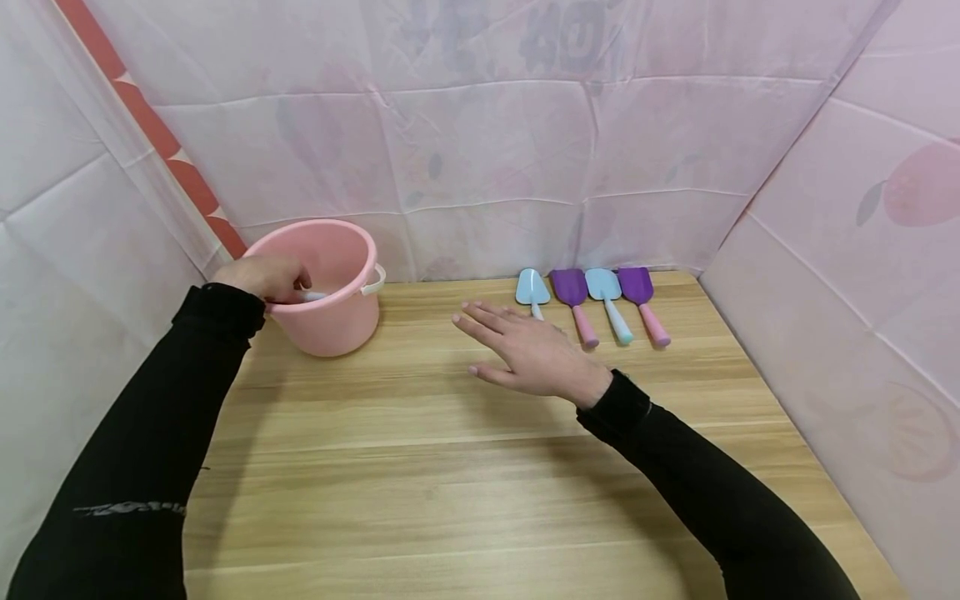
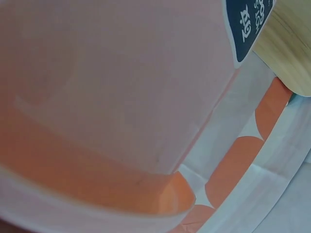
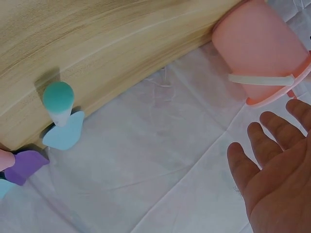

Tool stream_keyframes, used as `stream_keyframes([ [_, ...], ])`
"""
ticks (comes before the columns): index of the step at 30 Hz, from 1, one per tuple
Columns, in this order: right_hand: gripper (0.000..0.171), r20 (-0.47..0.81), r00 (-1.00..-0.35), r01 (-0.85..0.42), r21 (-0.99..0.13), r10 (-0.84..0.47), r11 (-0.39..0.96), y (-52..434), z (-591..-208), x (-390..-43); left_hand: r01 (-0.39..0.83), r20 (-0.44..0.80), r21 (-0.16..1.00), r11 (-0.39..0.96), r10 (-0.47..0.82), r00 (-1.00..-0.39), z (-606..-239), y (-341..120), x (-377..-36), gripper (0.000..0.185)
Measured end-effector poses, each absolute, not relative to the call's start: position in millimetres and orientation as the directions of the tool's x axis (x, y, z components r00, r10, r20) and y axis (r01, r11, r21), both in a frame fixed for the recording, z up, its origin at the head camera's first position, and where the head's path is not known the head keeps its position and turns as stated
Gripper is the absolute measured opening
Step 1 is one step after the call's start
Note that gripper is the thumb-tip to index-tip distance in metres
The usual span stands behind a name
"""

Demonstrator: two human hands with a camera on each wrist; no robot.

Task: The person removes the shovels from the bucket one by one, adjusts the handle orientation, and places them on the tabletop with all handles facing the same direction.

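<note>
Pink bucket (image 1: 333, 323) sits on the desk (image 1: 420, 500), left of frame, left hand (image 1: 262, 277) over its rim pinching some pale thing (image 1: 313, 296). Right hand (image 1: 531, 354) hovers mid-frame, fingers straight, slightly apart.

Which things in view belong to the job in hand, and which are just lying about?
Likely part of the job:
pink bucket
pale object in the left hand, mostly hidden
two blue shovels and two purple shovels, lined up near the right hand

Probably just surroundings:
wooden table
printed cloth behind it
</note>
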State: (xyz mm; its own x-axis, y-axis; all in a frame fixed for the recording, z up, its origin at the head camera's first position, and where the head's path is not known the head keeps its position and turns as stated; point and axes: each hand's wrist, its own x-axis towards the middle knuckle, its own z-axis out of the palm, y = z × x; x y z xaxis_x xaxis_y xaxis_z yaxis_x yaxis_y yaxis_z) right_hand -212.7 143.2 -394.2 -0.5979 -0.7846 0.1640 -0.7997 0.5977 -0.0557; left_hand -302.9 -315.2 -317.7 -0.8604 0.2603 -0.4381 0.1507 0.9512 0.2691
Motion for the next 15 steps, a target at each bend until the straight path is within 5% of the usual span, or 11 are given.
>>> stream_keyframes([
  [7, 0.077, 0.173, -0.598, -0.8, -0.062, -0.783, 0.597, 143.5, -395.0, -213.3, 0.177, -0.383, 0.28, 0.944, 0.279, -0.881, -317.6, -311.3, -300.9, 0.037],
  [15, 0.076, 0.168, -0.598, -0.799, -0.055, -0.783, 0.599, 145.2, -394.5, -213.1, 0.237, -0.302, 0.284, 0.929, 0.321, -0.898, -315.7, -306.3, -301.6, 0.015],
])
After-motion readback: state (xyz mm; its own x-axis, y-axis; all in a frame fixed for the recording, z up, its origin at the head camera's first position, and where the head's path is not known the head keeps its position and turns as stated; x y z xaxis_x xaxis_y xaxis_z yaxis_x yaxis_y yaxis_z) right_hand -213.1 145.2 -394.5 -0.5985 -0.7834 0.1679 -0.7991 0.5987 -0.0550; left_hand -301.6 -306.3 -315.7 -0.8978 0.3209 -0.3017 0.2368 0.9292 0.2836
